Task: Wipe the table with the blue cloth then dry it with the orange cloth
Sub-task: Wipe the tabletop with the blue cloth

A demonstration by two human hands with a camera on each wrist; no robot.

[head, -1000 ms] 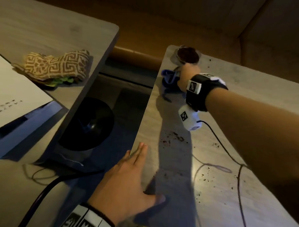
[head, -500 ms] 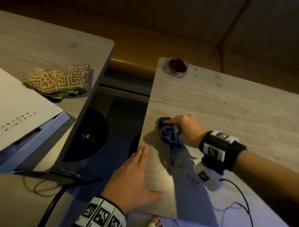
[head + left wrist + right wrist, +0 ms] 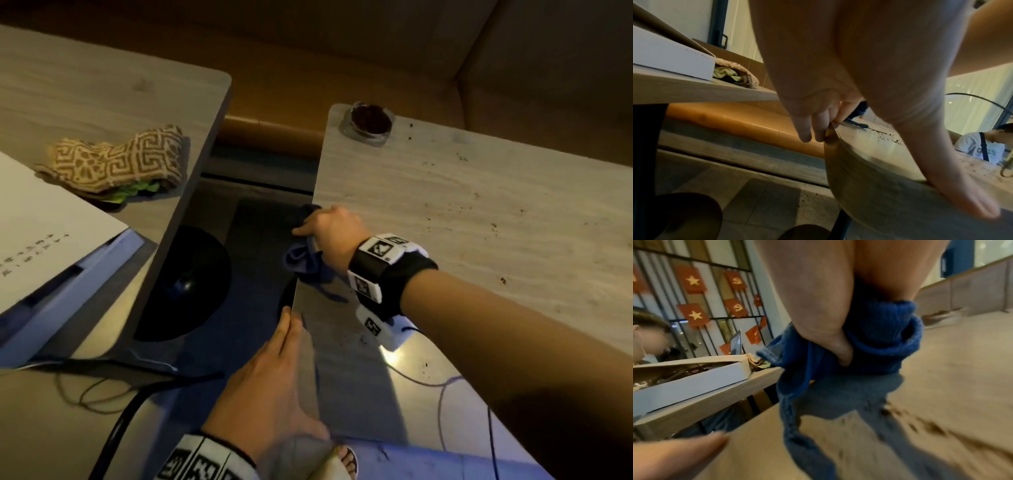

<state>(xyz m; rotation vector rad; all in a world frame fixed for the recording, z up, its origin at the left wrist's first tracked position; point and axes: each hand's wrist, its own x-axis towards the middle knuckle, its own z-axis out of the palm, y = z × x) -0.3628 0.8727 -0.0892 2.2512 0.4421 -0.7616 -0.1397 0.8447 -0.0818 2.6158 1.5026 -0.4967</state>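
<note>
Since half a second ago the right hand [image 3: 330,233] has dragged the blue cloth [image 3: 301,263] from just inside the worktop [image 3: 462,212] out to its 9 o'clock edge, so the bunched fabric now hangs partly over the gap between the two tables. That hand's grip is clenched around the cloth: the wrist view shows fingers [image 3: 840,352] tucked into the folds of the blue cloth [image 3: 879,337], with a loose tail trailing back across the wood. The left hand [image 3: 274,387] has stayed put at the near 7 o'clock corner, grip released, fingers straight along the edge and thumb spread flat on the surface; from its own wrist view the fingers [image 3: 805,126] drop down the side of the worktop [image 3: 869,146]. Dark crumbs [image 3: 493,226] are scattered over the 3 o'clock half of the surface, and a small round dish [image 3: 368,121] of dark material sits at the far 11 o'clock corner. On the neighbouring table [image 3: 102,92] at 9 o'clock lies the orange cloth [image 3: 116,161], patterned and bunched, beside a white box [image 3: 48,226].
</note>
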